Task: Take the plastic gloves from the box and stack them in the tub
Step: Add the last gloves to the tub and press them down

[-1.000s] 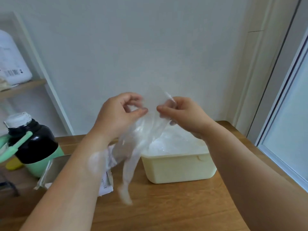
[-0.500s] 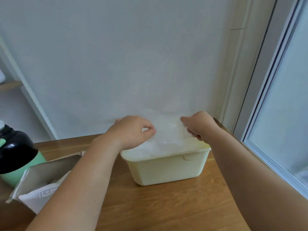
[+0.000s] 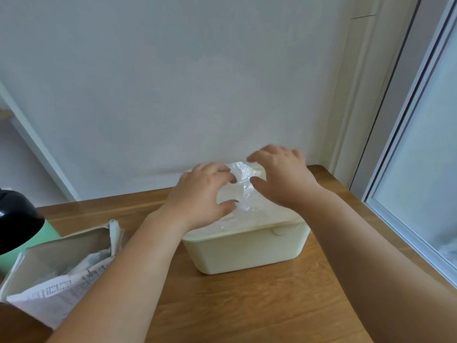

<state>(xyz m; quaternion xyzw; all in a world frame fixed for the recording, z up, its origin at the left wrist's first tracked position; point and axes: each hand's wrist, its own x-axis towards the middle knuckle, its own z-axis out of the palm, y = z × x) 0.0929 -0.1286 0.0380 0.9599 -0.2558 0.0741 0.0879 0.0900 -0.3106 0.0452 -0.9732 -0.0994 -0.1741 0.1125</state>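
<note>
Counter: wooden. It carries the tub near the wall and the box on the left, well apart from it.
Tub: cream plastic, upright, with clear film heaped to its rim. Half a second ago both hands hovered over it with the film still pinched.
Box: torn-open cardboard lying on its side, with crumpled film showing inside, so there are probably more gloves to fetch.
Glove: a second ago it hung in the air above the tub, pinched at its cuff by both hands. Now it lies on top of the heap in the tub, showing between the two hands.
Meaning: this glove looks as good as stacked. What is left is likely a flattening press, then a reach back to the box.
Left grip: released, no longer pinching. The palm faces down over the left of the heap with the fingers spread and gently bent, and the thumb tip seems to rest on the film.
Right grip: also released, palm down with the fingers splayed toward the wall. The fingertips are blurred, so I cannot tell whether they touch the film.
</note>
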